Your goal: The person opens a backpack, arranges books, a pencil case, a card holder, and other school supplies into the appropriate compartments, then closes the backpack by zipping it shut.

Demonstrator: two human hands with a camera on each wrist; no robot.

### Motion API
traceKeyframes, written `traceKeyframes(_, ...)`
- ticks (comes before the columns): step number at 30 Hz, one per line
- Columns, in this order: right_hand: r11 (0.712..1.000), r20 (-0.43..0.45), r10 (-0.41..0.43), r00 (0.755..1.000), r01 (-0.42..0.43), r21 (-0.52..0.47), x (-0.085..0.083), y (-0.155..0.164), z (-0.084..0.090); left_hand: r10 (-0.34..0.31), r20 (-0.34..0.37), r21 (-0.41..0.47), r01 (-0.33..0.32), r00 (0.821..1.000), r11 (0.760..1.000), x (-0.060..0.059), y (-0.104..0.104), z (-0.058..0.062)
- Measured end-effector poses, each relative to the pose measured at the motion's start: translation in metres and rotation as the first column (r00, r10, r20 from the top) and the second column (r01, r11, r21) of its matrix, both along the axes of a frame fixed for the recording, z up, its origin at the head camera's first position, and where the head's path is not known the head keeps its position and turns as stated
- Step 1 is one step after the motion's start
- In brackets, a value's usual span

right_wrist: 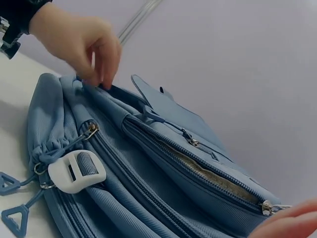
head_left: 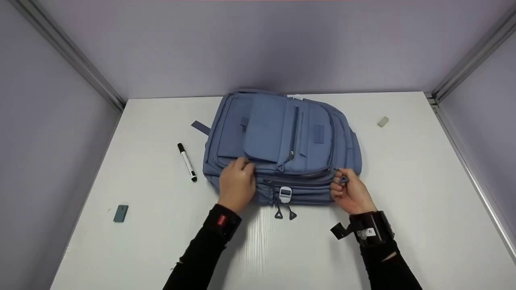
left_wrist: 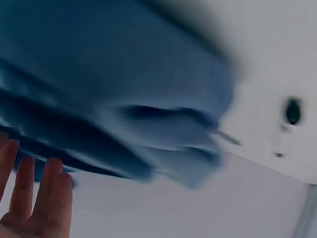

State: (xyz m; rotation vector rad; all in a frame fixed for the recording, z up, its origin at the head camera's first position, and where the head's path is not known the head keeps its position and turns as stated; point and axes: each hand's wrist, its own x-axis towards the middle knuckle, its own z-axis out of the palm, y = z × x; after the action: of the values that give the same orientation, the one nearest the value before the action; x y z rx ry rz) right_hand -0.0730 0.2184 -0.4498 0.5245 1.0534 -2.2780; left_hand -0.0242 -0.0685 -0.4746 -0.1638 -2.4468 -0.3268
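A blue backpack lies on its back, its lower side towards me. My left hand pinches the near edge of the backpack by the front pocket; in the right wrist view the thumb and fingertips of that left hand meet at the fabric. At the bag's near right corner, my right hand grips a zipper pull with a triangular tab. Along this zipper the teeth stand apart and beige lining shows. The left wrist view is blurred, with several fingers beside the backpack.
Left of the bag lies a black-and-white marker, and nearer me a small dark teal block. A small beige piece is at the far right. A white buckle and triangular pulls hang off the bag's near side.
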Motion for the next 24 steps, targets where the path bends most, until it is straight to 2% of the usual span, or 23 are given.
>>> traceKeyframes(2, 1.0, 0.001, 0.005, 1.0, -0.005, -0.013, 0.002, -0.001, -0.001, -0.049, 0.005, 0.01, 0.049, 0.999, 0.999, 0.0, 0.023, 0.006)
traceKeyframes(5, 1.0, -0.005, 0.017, 1.0, -0.017, -0.018, 0.006, -0.004, -0.003, -0.105, 0.021, -0.029, 0.105, 0.994, 0.994, -0.002, 0.058, 0.013)
traceKeyframes(8, 1.0, -0.013, 0.023, 1.0, -0.024, -0.011, 0.01, -0.008, -0.005, -0.114, 0.036, -0.103, 0.117, 0.993, 0.988, -0.007, 0.086, 0.012)
traceKeyframes(11, 1.0, -0.028, 0.027, 0.999, -0.027, -0.012, 0.014, -0.012, -0.007, -0.088, 0.059, -0.171, 0.097, 0.994, 0.98, -0.011, 0.107, 0.007)
traceKeyframes(15, 0.998, -0.066, 0.046, 0.997, -0.049, -0.03, 0.016, -0.014, -0.01, -0.046, 0.08, -0.258, 0.065, 0.996, 0.964, -0.016, 0.12, -0.001)
traceKeyframes(18, 0.996, -0.085, 0.051, 0.995, -0.057, -0.067, 0.016, -0.011, -0.012, -0.033, 0.059, -0.326, 0.05, 0.998, 0.944, -0.019, 0.121, -0.008)
traceKeyframes(21, 0.988, -0.09, 0.049, 0.995, -0.061, -0.14, 0.015, -0.008, -0.012, -0.053, 0.01, -0.383, 0.053, 0.999, 0.922, -0.021, 0.119, -0.011)
traceKeyframes(24, 0.971, -0.083, 0.046, 0.995, -0.064, -0.229, 0.014, -0.003, -0.011, -0.103, -0.031, -0.408, 0.082, 0.994, 0.909, -0.023, 0.114, -0.011)
